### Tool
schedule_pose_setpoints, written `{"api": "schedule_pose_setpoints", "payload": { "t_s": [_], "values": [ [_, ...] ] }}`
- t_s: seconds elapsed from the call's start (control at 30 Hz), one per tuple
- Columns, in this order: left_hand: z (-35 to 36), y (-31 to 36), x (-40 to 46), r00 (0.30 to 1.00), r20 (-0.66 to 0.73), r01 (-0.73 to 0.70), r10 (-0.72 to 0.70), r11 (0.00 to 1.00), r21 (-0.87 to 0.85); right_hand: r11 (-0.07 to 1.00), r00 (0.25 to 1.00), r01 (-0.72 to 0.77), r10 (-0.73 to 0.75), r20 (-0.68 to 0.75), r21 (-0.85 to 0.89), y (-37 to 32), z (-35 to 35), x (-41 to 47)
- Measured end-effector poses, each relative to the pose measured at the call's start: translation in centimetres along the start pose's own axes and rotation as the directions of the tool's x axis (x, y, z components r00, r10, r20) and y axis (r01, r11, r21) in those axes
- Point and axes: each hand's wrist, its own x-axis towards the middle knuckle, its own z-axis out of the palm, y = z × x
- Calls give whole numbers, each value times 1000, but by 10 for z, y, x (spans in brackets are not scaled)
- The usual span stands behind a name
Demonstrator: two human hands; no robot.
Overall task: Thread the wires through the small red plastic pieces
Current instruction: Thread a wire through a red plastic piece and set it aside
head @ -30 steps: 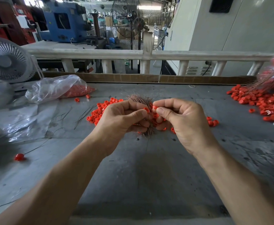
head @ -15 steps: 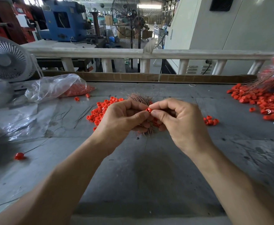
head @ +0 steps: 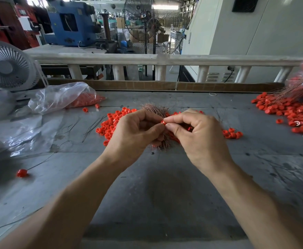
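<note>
Over the middle of the grey table [head: 165, 186], my right hand [head: 199, 139] pinches a small red plastic piece [head: 163, 122] between thumb and forefinger. My left hand [head: 138, 133] is curled around a bundle of thin copper-coloured wires [head: 155, 109], whose ends fan out above and below the fist. Its thumb tip touches the red piece. A pile of loose red pieces [head: 113, 124] lies on the table just behind and left of my hands. The wire inside the piece is too fine to see.
A heap of threaded red pieces with wires [head: 294, 112] sits at the far right. A clear plastic bag of red pieces [head: 66, 97] and a white fan [head: 7, 67] are at the left. One red piece on a wire [head: 22, 173] lies near left.
My hands have drawn closer together. The right hand's fingertips with the red piece have come up against the left thumb. Both hands sit slightly lower and more to the right.
</note>
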Motion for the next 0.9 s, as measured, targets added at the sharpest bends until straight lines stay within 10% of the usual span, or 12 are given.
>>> {"api": "schedule_pose_setpoints", "payload": {
  "t_s": [0.9],
  "values": [
    [2, 10, -1, 960, 89, 281, -267, 897, -342, 915, 974, 153, -203, -98, -375, -5, 15, -7]
  ]
}}
